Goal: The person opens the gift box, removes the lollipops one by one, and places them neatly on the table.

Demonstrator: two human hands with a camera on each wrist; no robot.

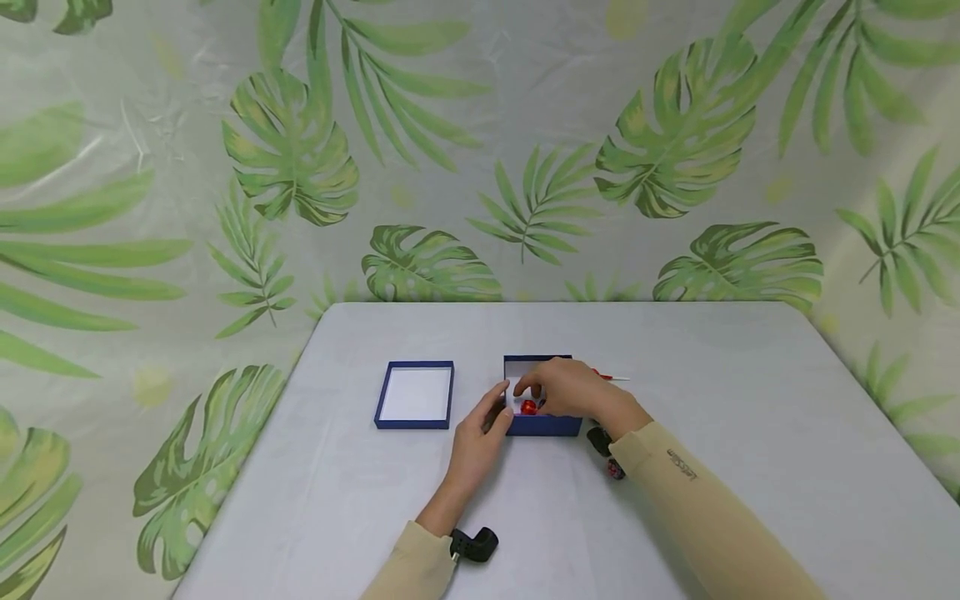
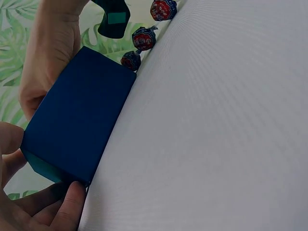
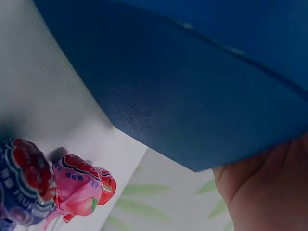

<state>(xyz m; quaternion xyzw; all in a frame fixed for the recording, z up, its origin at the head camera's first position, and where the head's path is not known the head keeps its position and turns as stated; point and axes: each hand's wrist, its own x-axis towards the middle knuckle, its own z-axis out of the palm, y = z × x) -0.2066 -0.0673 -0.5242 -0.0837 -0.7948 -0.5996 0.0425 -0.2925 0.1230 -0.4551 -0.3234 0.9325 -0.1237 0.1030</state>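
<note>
A dark blue box [image 1: 543,426] with a white inside stands uncovered on the table. My right hand [image 1: 573,387] reaches into it from the right, fingers bent downward. A round red-wrapped lollipop [image 1: 528,407] lies in the box just under those fingertips, with a small gap showing beside the index finger. At the box's left side my left hand [image 1: 476,442] rests its fingers and thumb against the near corner. In the left wrist view the left fingertips [image 2: 72,207] touch the box's lower edge. The right fingers are hidden behind the box wall in both wrist views.
Left of the box lies its blue-edged lid [image 1: 414,423], white inside up. Right of it are a red lollipop [image 1: 611,377] with a white stick and a dark-wrapped lollipop [image 1: 615,469]. The right wrist view shows a pink lollipop [image 3: 77,185] and a blue-purple one [image 3: 26,183].
</note>
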